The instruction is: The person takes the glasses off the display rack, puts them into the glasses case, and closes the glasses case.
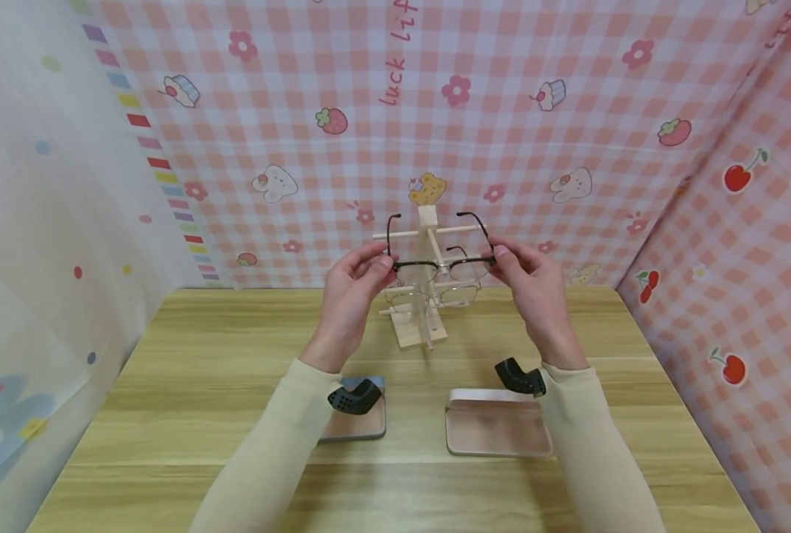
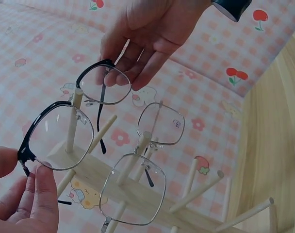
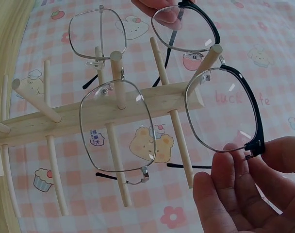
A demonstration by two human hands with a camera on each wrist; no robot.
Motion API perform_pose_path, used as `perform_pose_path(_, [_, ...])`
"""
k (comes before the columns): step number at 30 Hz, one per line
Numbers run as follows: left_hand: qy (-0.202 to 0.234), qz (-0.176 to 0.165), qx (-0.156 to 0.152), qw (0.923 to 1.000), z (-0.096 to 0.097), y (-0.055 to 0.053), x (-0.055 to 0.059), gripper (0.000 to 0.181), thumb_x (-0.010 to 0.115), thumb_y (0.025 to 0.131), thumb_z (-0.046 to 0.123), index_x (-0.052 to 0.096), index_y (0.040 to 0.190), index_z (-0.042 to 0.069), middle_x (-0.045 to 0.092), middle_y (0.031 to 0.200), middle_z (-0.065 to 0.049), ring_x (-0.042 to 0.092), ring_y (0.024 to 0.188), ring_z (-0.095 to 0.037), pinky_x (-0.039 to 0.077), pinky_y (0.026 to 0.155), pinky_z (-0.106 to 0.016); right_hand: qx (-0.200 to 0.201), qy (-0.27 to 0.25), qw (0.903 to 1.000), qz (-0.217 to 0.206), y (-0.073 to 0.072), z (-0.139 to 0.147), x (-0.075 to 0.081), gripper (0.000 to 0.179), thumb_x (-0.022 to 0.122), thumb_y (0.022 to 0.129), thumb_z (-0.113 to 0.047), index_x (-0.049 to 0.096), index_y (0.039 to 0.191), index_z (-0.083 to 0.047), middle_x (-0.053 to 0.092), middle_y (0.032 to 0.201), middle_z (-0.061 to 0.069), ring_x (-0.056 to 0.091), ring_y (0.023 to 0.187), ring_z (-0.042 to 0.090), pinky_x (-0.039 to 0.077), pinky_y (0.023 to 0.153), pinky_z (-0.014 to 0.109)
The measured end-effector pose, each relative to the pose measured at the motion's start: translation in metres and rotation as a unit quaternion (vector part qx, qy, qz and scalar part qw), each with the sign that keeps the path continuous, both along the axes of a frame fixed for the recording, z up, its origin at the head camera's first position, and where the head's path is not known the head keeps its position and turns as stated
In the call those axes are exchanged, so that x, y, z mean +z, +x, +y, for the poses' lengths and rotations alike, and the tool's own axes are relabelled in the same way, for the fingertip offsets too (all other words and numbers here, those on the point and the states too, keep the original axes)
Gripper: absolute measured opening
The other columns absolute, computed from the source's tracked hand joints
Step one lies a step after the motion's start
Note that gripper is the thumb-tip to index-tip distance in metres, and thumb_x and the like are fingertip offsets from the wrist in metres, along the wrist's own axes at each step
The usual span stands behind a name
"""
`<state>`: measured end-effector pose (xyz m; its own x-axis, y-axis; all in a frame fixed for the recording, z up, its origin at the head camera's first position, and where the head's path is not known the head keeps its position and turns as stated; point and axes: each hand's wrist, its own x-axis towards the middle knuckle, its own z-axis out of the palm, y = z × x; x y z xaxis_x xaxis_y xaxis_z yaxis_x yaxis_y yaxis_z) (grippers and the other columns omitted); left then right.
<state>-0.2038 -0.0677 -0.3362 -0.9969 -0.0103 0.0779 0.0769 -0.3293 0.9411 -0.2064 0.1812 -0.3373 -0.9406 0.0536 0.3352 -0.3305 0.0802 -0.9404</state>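
"Behind everything, what do you see?"

"Pink gingham cloth (image 1: pixel 395 155) printed with cupcakes, strawberries and flowers, and in front of it a wood-grain bench (image 1: pixel 235 337)."

"And on the bench?"

"A pale wooden eyewear display stand (image 3: pixel 70 119) toward the back. Nearer the front edge, a pink-lined eyeglass case (image 1: pixel 362 427) on the left, partly covered by a black wrist camera (image 1: pixel 357 397), and a second open eyeglass case (image 1: pixel 495 433) on the right, its white lid raised at the back."

"And the grip?"

"The left hand (image 1: pixel 349 300) has its thumb and fingers nearly together, pinching one hinge corner of a pair of black browline eyeglasses (image 1: pixel 443 266). The right hand (image 1: pixel 535 292) pinches the opposite corner the same way."

"Where exactly are those eyeglasses?"

"At the top front peg (image 2: pixel 73 121) of the stand, lenses facing the head camera, temples unfolded and pointing at the cloth. The bridge sits right by the peg tip; whether the wood carries any weight, I can't tell."

"Anything smaller?"

"Thin silver-wire eyeglasses (image 2: pixel 145 194) on the peg below, and a small purple sticker (image 3: pixel 96 138) on their right-hand lens."
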Motion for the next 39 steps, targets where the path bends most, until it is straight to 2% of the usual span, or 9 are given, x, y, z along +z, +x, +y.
perform_pose_path(5, [0.012,0.001,-0.003,0.9999,-0.001,0.002,0.001,0.033,0.062,0.102,-0.001,0.060,0.134,-0.006,0.065,0.125,-0.020,0.067,0.103,-0.016,0.056,0.099,-0.031,0.005,-0.019,0.9998,0.000,0.001,-0.001,0.003,0.040,0.060,0.107,-0.021,0.064,0.135,0.007,0.073,0.107,0.001,0.070,0.105,0.016,0.056,0.096,0.028])
perform_pose_path(14, [0.030,0.007,0.003,0.9995,-0.001,0.005,0.004,0.031,0.060,0.101,-0.005,0.061,0.132,-0.007,0.069,0.114,-0.013,0.067,0.099,-0.013,0.058,0.095,-0.030,0.013,-0.033,0.9994,0.005,0.006,-0.002,0.009,0.039,0.062,0.105,-0.020,0.064,0.133,0.008,0.073,0.108,0.006,0.068,0.110,0.024,0.055,0.099,0.029])
perform_pose_path(21, [0.040,0.016,-0.001,0.9991,-0.003,0.010,0.007,0.034,0.060,0.099,-0.008,0.059,0.134,-0.008,0.066,0.119,-0.020,0.066,0.103,-0.014,0.057,0.096,-0.030,0.016,-0.044,0.9988,0.012,0.012,-0.002,0.014,0.038,0.066,0.104,-0.021,0.066,0.131,0.006,0.074,0.106,0.005,0.069,0.108,0.023,0.056,0.097,0.027])
perform_pose_path(26, [0.044,0.019,-0.007,0.9988,-0.005,0.014,0.008,0.037,0.059,0.099,-0.009,0.057,0.136,-0.009,0.066,0.118,-0.018,0.064,0.113,-0.025,0.057,0.098,-0.032,0.007,-0.025,0.9995,0.015,0.018,-0.002,0.018,0.039,0.066,0.103,-0.023,0.067,0.133,0.003,0.072,0.113,0.014,0.068,0.110,0.022,0.055,0.098,0.026])
perform_pose_path(32, [0.031,0.023,-0.010,0.9992,-0.008,0.021,0.008,0.037,0.061,0.098,-0.009,0.059,0.135,-0.003,0.067,0.120,-0.018,0.058,0.123,-0.039,0.056,0.099,-0.032,-0.011,0.031,0.9993,0.017,0.028,-0.003,0.020,0.037,0.066,0.103,-0.021,0.067,0.135,-0.002,0.074,0.115,0.006,0.067,0.109,0.018,0.055,0.095,0.022])
perform_pose_path(35, [0.023,0.030,-0.010,0.9992,-0.011,0.024,0.008,0.038,0.062,0.097,-0.008,0.059,0.135,-0.004,0.066,0.122,-0.020,0.058,0.123,-0.039,0.056,0.100,-0.034,-0.012,0.040,0.9988,0.026,0.032,-0.004,0.021,0.035,0.068,0.102,-0.019,0.068,0.133,-0.003,0.074,0.115,0.005,0.068,0.107,0.018,0.056,0.093,0.022])
perform_pose_path(39, [0.011,0.035,-0.008,0.9993,-0.013,0.027,0.007,0.039,0.063,0.097,-0.007,0.058,0.135,-0.004,0.068,0.119,-0.018,0.064,0.116,-0.032,0.056,0.099,-0.034,-0.014,0.042,0.9984,0.036,0.034,-0.005,0.020,0.032,0.070,0.100,-0.015,0.070,0.130,-0.002,0.075,0.109,0.002,0.068,0.101,0.018,0.057,0.088,0.022])
